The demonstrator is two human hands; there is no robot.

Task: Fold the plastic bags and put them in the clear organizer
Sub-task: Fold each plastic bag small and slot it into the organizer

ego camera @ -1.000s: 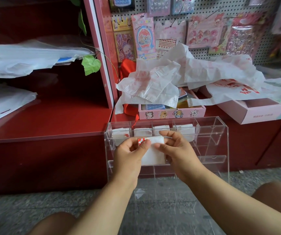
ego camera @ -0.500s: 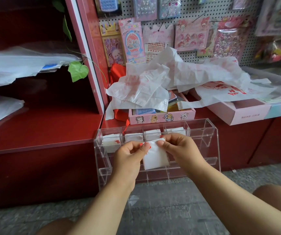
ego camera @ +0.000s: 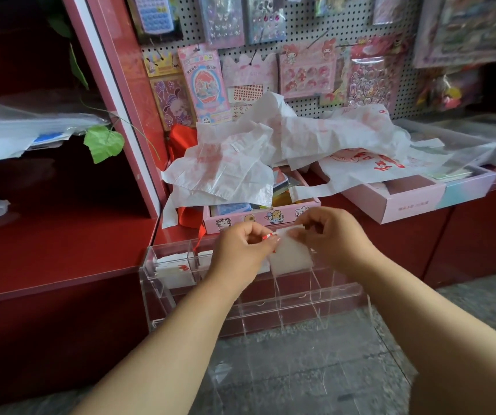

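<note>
Pinching square folded bag [ego camera: 291, 256], both hands, over clear organizer [ego camera: 163, 283].

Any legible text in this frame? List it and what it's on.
Nothing reads with certainty.
Large red characters on the white plastic bag draped over the pink boxes: blurred, unreadable.
Small grey print on the front of the pink cardboard box: too small.
Header on the pink sticker card hanging on the pegboard: too blurred.
Red mark on the folded white bag in the clear acrylic organizer: partial, unreadable.
</note>
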